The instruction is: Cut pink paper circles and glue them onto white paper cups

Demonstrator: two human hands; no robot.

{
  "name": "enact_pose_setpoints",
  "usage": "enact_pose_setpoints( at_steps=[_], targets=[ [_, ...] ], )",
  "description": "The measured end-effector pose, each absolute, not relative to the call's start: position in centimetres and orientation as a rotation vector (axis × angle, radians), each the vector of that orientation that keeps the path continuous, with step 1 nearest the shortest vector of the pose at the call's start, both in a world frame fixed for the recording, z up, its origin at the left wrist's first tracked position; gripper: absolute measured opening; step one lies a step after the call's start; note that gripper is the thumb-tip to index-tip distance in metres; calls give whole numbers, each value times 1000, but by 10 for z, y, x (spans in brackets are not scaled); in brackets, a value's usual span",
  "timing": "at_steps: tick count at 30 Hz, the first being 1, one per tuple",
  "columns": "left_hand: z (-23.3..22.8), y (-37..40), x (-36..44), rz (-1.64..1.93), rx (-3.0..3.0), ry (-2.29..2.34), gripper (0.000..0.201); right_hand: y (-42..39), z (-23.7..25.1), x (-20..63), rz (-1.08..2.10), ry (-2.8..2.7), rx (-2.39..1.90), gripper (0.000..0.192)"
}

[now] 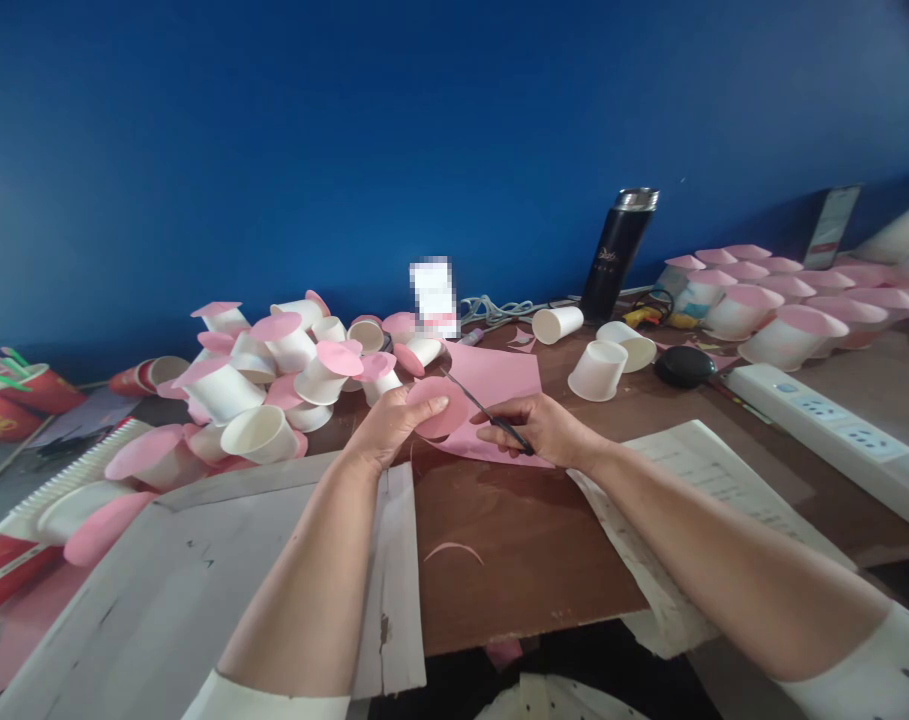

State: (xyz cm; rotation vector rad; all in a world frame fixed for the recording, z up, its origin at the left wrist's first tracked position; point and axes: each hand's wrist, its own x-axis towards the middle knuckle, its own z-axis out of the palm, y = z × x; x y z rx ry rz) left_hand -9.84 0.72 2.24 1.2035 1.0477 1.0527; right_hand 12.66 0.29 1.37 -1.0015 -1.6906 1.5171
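Between thumb and fingers, my left hand (389, 428) grips a round pink paper disc (448, 415). My right hand (540, 428) is closed around the dark handle of a pair of scissors (478, 400), whose blades point up and left beside the disc's edge. Beneath both hands lies a larger pink paper sheet (510, 375) on the brown table (514, 530). A thin curved pink paper strip (454, 548) rests nearer to me. Whether the blades touch the disc I cannot tell.
Several white paper cups with pink discs (221, 390) are heaped at left; more capped cups (791, 330) stand in rows at right. A black flask (619, 255) is near the blue wall. A white power strip (836, 430) and printed sheets (701, 480) lie rightward.
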Motion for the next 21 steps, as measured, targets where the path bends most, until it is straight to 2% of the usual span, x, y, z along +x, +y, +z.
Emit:
enact_pose_setpoints(
  at_steps=[10,16,21],
  targets=[
    [23,10,-96,1206,1044,1025,40,6,12,126,1479,-1700,-1096,46],
    [22,19,-100,1399,836,1058,27,7,9,126,1469,-1792,-1133,44],
    [21,20,-102,1473,762,1051,29,9,5,127,1435,-1863,-1154,47]
  ],
)
